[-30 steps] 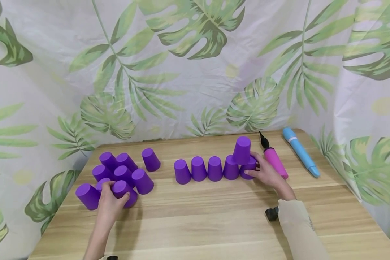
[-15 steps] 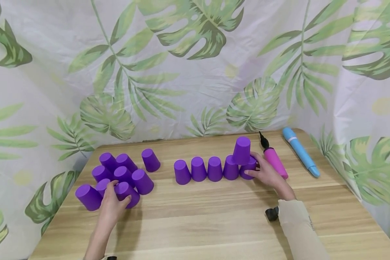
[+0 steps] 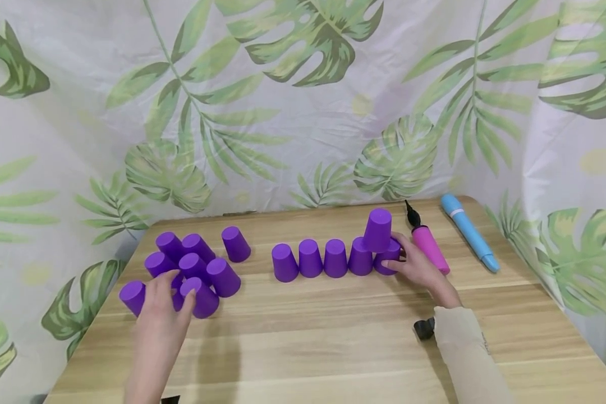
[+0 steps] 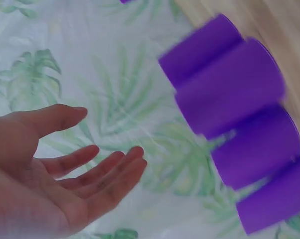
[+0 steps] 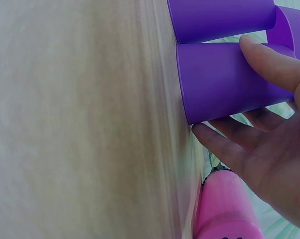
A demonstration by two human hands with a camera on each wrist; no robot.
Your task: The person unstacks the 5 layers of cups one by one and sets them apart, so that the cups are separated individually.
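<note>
At the right end of a row of upside-down purple cups, my right hand [image 3: 418, 268] holds the last cup [image 5: 220, 84], thumb on one side and fingers on the other. Another purple cup [image 3: 377, 229] stands upside down on top, bridging that cup and its neighbour [image 3: 360, 259]. My left hand [image 3: 156, 320] is held over the front of a cluster of purple cups at the left, partly covering a cup. In the left wrist view its fingers are spread and empty, apart from the cups [image 4: 229, 89]. The nearest cup [image 3: 204, 300] stands just right of its thumb.
A pink pump [image 3: 431, 249] with a black nozzle lies right of the row, and a light-blue pump [image 3: 468, 231] lies farther right. One purple cup [image 3: 236, 246] stands between cluster and row. A leaf-print curtain [image 3: 293, 112] hangs behind the wooden table [image 3: 323, 336].
My left hand has come away from the front cup of the cluster and risen toward the camera, slightly left. My right hand stays at the end cup.
</note>
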